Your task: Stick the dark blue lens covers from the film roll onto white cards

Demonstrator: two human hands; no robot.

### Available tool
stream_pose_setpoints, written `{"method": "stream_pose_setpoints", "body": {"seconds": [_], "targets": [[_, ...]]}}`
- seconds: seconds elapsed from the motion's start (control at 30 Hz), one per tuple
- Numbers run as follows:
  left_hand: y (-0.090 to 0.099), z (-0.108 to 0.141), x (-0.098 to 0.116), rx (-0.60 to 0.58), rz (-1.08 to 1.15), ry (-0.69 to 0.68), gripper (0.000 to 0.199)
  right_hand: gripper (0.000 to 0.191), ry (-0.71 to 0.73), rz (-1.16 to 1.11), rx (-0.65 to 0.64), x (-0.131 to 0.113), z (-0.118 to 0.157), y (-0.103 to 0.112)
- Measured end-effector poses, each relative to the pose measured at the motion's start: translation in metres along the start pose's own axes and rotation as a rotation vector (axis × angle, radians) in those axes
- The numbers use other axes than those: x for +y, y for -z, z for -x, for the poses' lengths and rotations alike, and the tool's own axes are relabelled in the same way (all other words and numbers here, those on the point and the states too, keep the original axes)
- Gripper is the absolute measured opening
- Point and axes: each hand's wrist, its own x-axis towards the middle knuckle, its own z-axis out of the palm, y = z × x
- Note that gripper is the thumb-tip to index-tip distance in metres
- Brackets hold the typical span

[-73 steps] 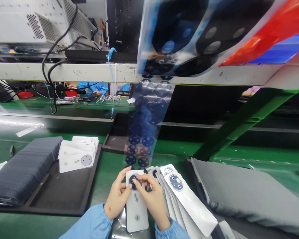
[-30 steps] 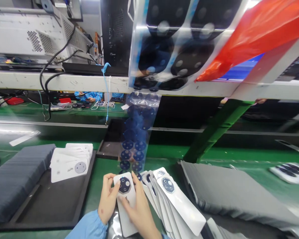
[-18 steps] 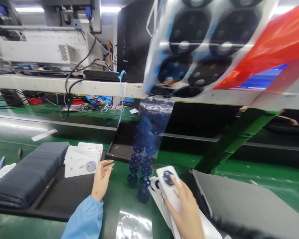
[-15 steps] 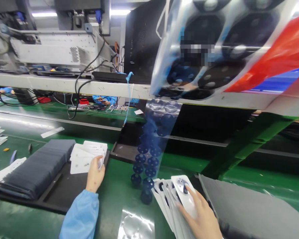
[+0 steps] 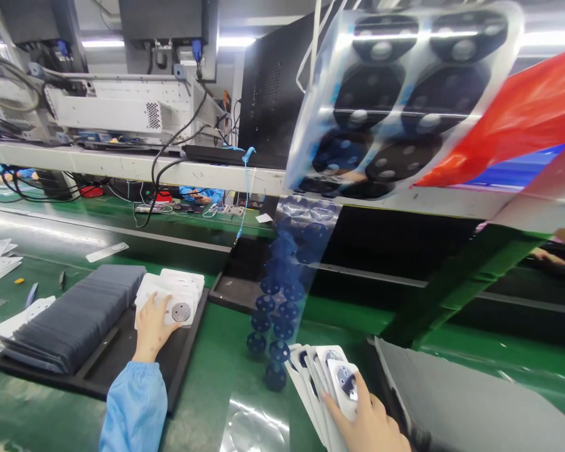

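My left hand (image 5: 154,323), in a blue sleeve, has its thumb and fingers around a white card with a round dark disc, on top of a pile of white cards (image 5: 181,282) in the black tray (image 5: 188,339). On the right, my right hand (image 5: 365,414) grips the top white card (image 5: 344,380) of a fanned stack; this card bears a dark round piece with holes. A clear film strip (image 5: 282,301) with dark blue discs hangs between my hands, its lower end beside the fanned stack.
Grey sheets (image 5: 75,314) fill the tray's left side. A grey stack (image 5: 475,395) lies at right. A clear sheet (image 5: 257,427) is at the front. The film roll (image 5: 390,94) and red plastic (image 5: 508,119) hang above. Another person's hand (image 5: 548,256) shows at far right.
My left hand has shifted left over the pile, and a card with a round disc now shows beside its fingers. My right hand and its top card have moved slightly down. The view has tilted a little.
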Motion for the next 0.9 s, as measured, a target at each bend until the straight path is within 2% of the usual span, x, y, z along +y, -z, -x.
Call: {"method": "stream_pose_setpoints", "body": {"seconds": [0.07, 0.13, 0.23, 0.3, 0.37, 0.43, 0.47, 0.53, 0.63, 0.7, 0.8, 0.9], "targets": [[0.005, 0.000, 0.000, 0.039, -0.024, 0.010, 0.060, 0.080, 0.004, -0.007, 0.010, -0.001, 0.000, 0.000], [0.010, 0.001, 0.000, 0.074, -0.027, 0.004, 0.047, 0.082, 0.014, -0.025, 0.060, 0.000, -0.002, 0.000], [0.018, 0.003, 0.001, 0.109, 0.017, -0.055, 0.018, 0.089, 0.065, -0.090, 0.246, -0.003, -0.002, 0.003], [0.023, 0.005, 0.005, 0.165, 0.135, -0.071, 0.010, 0.085, 0.182, -0.213, 0.322, -0.013, 0.001, 0.006], [0.029, 0.006, 0.013, 0.244, 0.385, 0.026, 0.012, 0.071, 0.337, -0.411, 0.255, -0.029, 0.007, 0.006], [0.035, 0.008, 0.027, 0.291, 0.691, 0.200, 0.021, 0.061, 0.429, -0.628, 0.075, -0.047, 0.011, 0.000], [0.037, 0.010, 0.036, 0.270, 0.837, 0.280, 0.027, 0.063, 0.423, -0.728, -0.023, -0.055, 0.012, -0.004], [0.037, 0.017, 0.058, 0.140, 1.106, 0.374, 0.038, 0.069, 0.351, -0.916, -0.205, -0.069, 0.009, -0.014], [0.026, 0.036, 0.097, -0.225, 1.373, 0.403, 0.048, 0.060, 0.251, -1.201, -0.435, -0.080, -0.002, -0.023], [0.016, 0.051, 0.120, -0.472, 1.481, 0.416, 0.050, 0.050, 0.247, -1.340, -0.545, -0.082, -0.010, -0.022], [0.003, 0.071, 0.143, -0.799, 1.572, 0.440, 0.052, 0.047, 0.255, -1.402, -0.566, -0.083, -0.014, -0.016], [-0.001, 0.081, 0.149, -1.015, 1.621, 0.437, 0.053, 0.043, 0.322, -1.326, -0.444, -0.083, -0.010, -0.012]]}}
